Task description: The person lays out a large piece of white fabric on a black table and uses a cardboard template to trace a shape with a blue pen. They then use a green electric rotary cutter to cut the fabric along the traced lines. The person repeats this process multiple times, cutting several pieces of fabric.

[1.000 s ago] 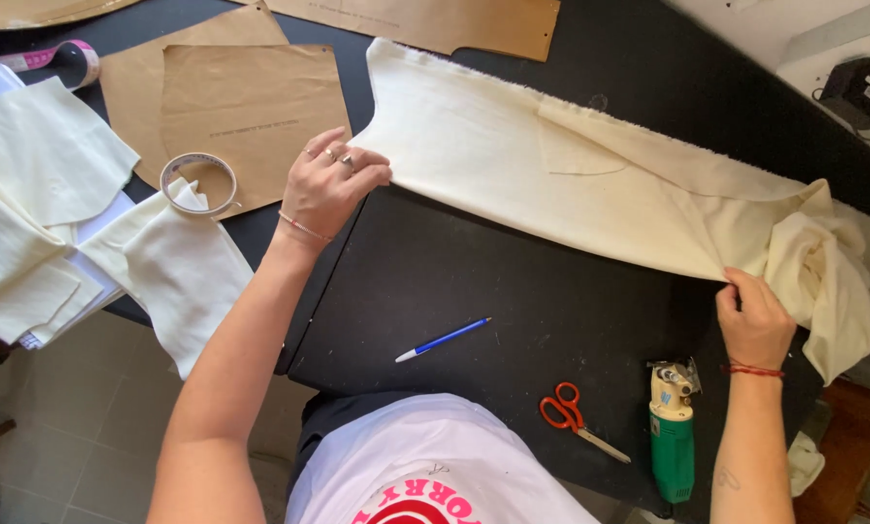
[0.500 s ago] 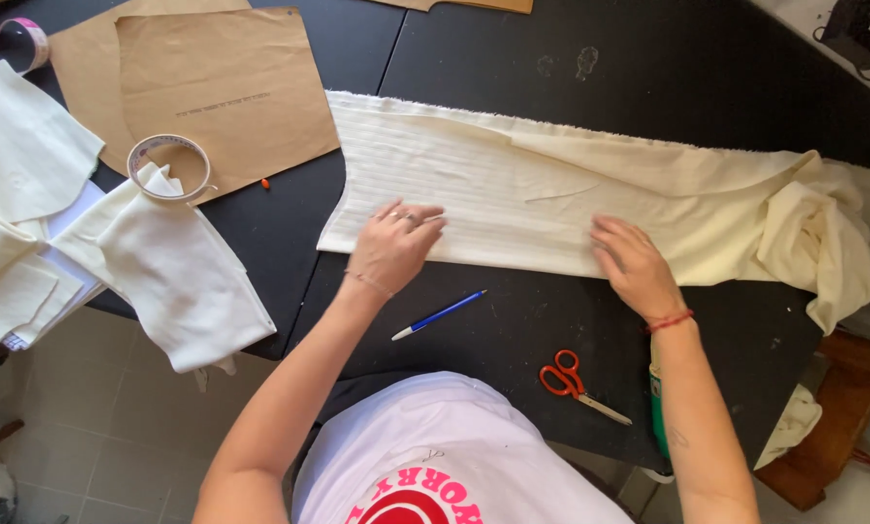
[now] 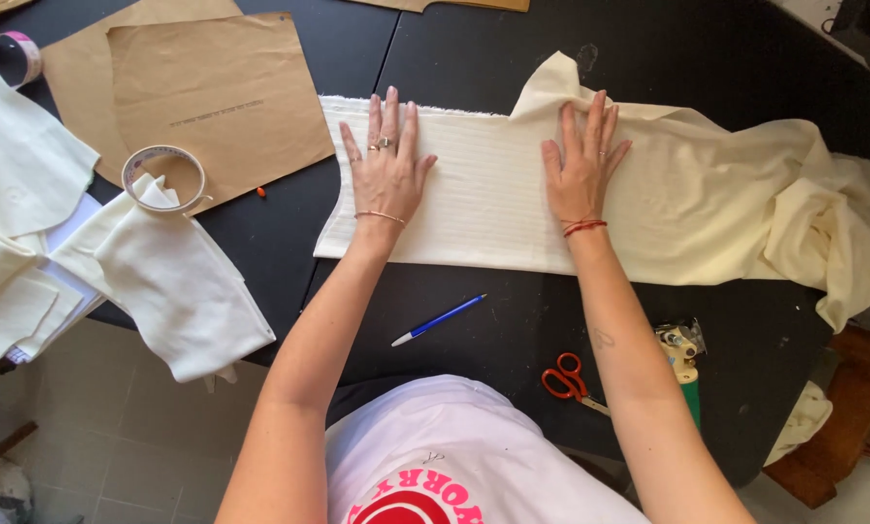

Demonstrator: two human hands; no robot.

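Note:
A long strip of cream fabric [image 3: 707,209] lies across the black table [image 3: 513,320], flat at its left end and bunched at the right. My left hand [image 3: 386,160] presses flat on the fabric's left end, fingers spread, with rings and a thin bracelet. My right hand [image 3: 582,160] lies flat on the fabric just to the right, below a raised fold at the far edge. Neither hand grips anything.
Brown paper pattern pieces [image 3: 217,92] lie at the far left, with a tape roll [image 3: 163,178] on them. Cut cream pieces [image 3: 163,277] hang over the left edge. A blue pen [image 3: 439,320], red scissors [image 3: 571,378] and a green-handled tool [image 3: 685,374] sit near the front edge.
Both hands have slid away from me onto the fabric's left part, now flat side by side. The fabric lies flatter and squarer than before.

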